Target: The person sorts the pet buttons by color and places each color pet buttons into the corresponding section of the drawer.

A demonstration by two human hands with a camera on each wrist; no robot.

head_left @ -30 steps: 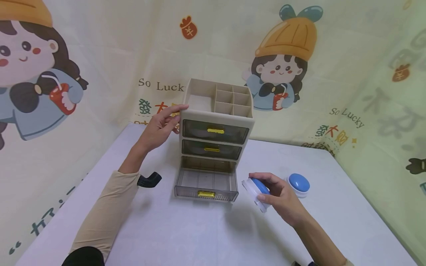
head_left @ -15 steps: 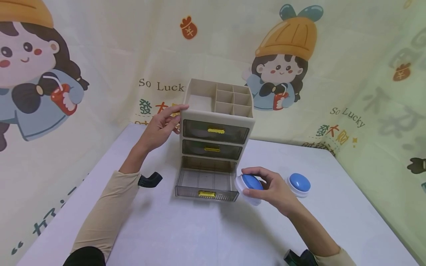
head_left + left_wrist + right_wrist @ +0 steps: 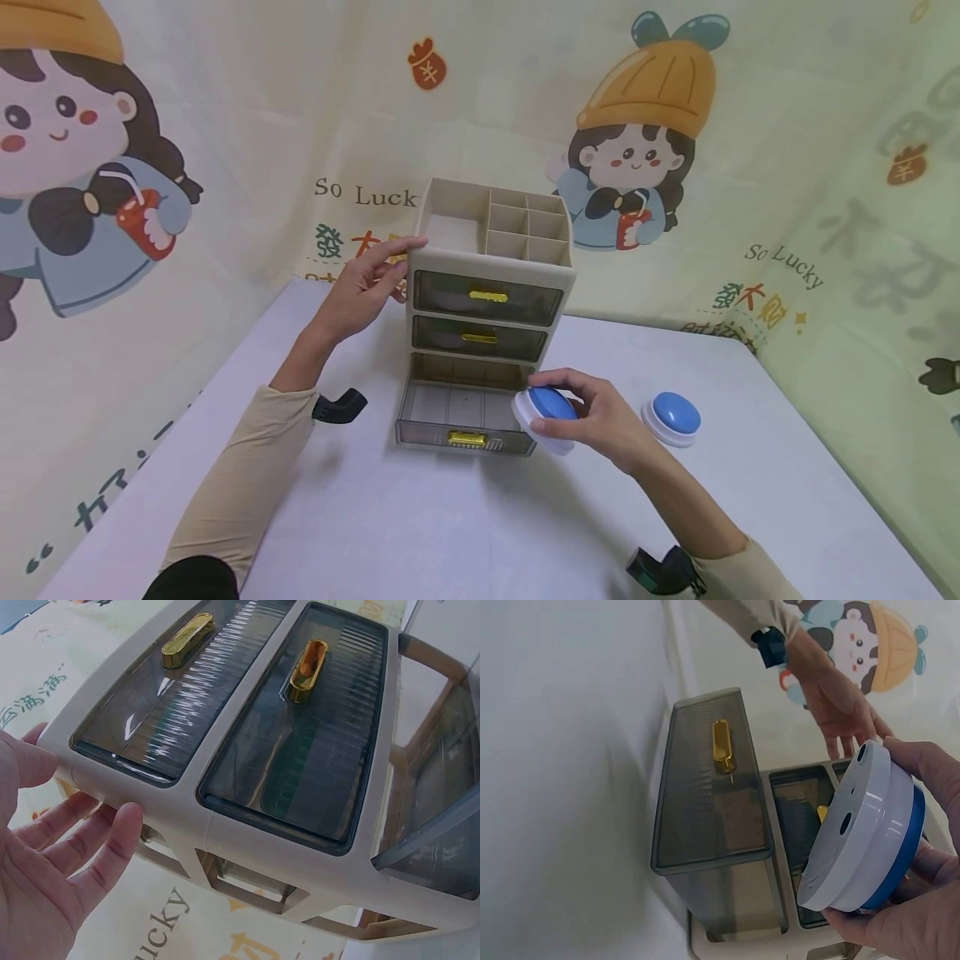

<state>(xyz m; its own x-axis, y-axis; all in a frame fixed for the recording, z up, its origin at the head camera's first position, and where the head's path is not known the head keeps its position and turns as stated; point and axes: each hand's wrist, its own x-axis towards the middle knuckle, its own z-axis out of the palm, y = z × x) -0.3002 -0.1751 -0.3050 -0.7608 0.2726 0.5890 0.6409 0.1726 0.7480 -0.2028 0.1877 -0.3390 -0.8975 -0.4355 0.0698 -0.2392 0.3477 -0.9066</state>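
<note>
A beige desktop drawer organizer [image 3: 491, 261] has its smoky bottom drawer [image 3: 423, 432] pulled out, with nothing lying in it. My left hand [image 3: 356, 292] rests on the organizer's left side, index fingertip at its top edge; in the left wrist view the fingers look loose against the frame. My right hand [image 3: 603, 417] grips a round push button [image 3: 552, 403] with a blue dome and white base, tilted over the drawer's right front corner. Its white underside with small holes shows in the right wrist view; whether it touches the drawer I cannot tell.
A second blue-and-white push button [image 3: 675, 414] stands on the white table [image 3: 420, 533] to the right. Above the pulled-out drawer, two dark drawers [image 3: 450, 296] with gold handles are closed. A printed cloth [image 3: 255, 125] hangs behind the table.
My right hand has carried the push button leftward and slightly up, from beside the drawer to over its right front corner. The left hand and organizer keep their place.
</note>
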